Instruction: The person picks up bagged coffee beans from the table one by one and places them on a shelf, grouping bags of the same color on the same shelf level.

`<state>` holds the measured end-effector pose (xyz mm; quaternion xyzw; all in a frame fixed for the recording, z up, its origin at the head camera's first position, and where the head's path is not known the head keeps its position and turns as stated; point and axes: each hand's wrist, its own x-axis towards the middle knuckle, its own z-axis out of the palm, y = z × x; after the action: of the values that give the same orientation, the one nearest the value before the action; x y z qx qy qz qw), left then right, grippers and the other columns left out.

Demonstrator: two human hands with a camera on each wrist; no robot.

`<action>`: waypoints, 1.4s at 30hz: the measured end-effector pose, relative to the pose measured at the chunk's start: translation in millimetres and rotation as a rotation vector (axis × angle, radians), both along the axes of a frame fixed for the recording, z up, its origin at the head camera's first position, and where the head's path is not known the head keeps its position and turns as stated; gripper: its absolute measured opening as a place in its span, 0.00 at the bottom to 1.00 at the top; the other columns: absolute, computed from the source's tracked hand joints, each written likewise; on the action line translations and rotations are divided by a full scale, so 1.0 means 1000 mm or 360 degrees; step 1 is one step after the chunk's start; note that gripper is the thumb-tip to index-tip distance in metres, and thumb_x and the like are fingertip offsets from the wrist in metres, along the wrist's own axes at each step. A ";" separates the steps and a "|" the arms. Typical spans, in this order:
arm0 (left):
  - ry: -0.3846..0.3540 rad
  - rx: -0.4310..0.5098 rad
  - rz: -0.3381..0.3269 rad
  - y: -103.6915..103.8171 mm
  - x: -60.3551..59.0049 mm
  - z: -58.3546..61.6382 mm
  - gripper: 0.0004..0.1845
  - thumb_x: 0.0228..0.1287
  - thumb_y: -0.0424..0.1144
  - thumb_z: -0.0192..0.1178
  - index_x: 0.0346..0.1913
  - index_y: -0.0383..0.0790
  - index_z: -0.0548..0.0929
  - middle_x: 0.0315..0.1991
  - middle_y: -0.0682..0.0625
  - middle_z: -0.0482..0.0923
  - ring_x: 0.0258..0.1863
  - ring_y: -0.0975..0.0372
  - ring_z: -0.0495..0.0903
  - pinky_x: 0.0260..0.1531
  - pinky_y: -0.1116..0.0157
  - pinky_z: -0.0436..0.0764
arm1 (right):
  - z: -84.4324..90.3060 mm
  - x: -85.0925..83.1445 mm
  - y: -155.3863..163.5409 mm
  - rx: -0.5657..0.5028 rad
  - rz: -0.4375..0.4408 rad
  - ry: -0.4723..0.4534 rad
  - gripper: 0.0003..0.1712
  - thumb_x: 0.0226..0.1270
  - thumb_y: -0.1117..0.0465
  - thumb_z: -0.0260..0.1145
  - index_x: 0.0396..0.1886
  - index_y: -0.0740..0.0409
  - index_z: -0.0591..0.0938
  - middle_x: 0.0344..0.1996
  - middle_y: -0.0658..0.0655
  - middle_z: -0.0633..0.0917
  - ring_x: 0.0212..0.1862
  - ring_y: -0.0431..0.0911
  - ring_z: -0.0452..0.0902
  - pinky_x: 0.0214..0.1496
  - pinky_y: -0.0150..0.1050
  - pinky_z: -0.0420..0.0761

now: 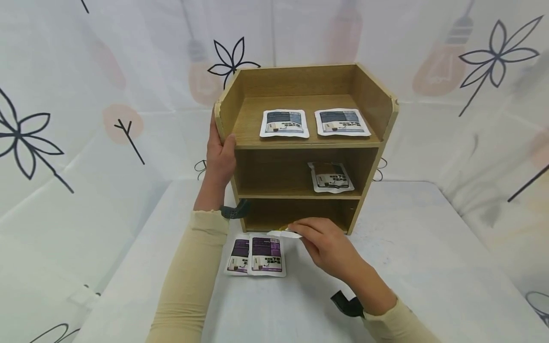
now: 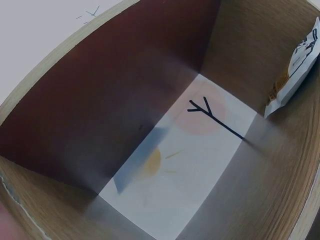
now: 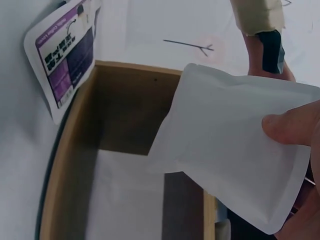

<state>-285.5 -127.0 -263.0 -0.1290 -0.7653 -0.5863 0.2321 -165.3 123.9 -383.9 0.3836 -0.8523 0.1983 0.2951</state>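
My left hand (image 1: pixel 220 157) grips the left side panel of a small wooden shelf unit (image 1: pixel 296 146), thumb at the front edge. My right hand (image 1: pixel 328 245) pinches a white packet (image 3: pixel 230 140) in front of the bottom compartment. Its plain back faces the right wrist camera; from the head it appears nearly edge-on, with a bit of yellow on top. Two packets with purple labels, a left one (image 1: pixel 238 256) and a right one (image 1: pixel 267 255), overlap on the table just left of the right hand.
Two packets with grey-blue labels, one left (image 1: pixel 284 123) and one right (image 1: pixel 341 122), lie on the top shelf. A brown-labelled packet (image 1: pixel 331 177) lies at the right of the middle shelf. The white table (image 1: pixel 407 247) meets a patterned cloth backdrop (image 1: pixel 163 71).
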 end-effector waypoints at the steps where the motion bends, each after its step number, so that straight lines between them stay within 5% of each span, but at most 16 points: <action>1: 0.0005 0.0000 0.0000 -0.001 -0.003 -0.002 0.37 0.72 0.36 0.41 0.77 0.64 0.41 0.75 0.56 0.53 0.72 0.61 0.56 0.72 0.52 0.55 | 0.001 -0.001 0.000 -0.0013 0.0013 0.0024 0.23 0.54 0.68 0.72 0.51 0.51 0.84 0.46 0.50 0.85 0.49 0.46 0.80 0.51 0.43 0.80; 18: 0.0083 0.0001 -0.0015 -0.005 -0.013 -0.010 0.36 0.72 0.40 0.41 0.74 0.74 0.42 0.74 0.61 0.54 0.71 0.65 0.57 0.72 0.52 0.56 | 0.027 -0.003 0.005 -0.0201 0.0088 0.0234 0.24 0.56 0.72 0.65 0.53 0.55 0.83 0.48 0.55 0.84 0.52 0.50 0.79 0.55 0.45 0.78; 30: 0.0125 -0.0001 -0.0016 -0.006 -0.014 -0.011 0.36 0.71 0.39 0.41 0.74 0.74 0.43 0.73 0.61 0.55 0.70 0.65 0.59 0.71 0.53 0.57 | 0.039 -0.006 0.000 -0.0293 0.0145 0.0357 0.19 0.75 0.60 0.48 0.53 0.57 0.83 0.47 0.56 0.84 0.50 0.51 0.79 0.50 0.44 0.79; 42: 0.0124 0.0006 -0.0016 -0.006 -0.015 -0.012 0.37 0.70 0.39 0.41 0.74 0.75 0.43 0.73 0.60 0.55 0.69 0.63 0.60 0.70 0.52 0.58 | 0.040 -0.014 -0.006 -0.0353 0.0117 0.0408 0.23 0.54 0.74 0.65 0.49 0.54 0.86 0.44 0.57 0.84 0.48 0.53 0.80 0.48 0.49 0.80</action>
<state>-300.8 -133.2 -275.0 -0.1552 -0.7540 -0.5834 0.2589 -179.5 118.1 -343.4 0.4018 -0.7659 0.2513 0.4344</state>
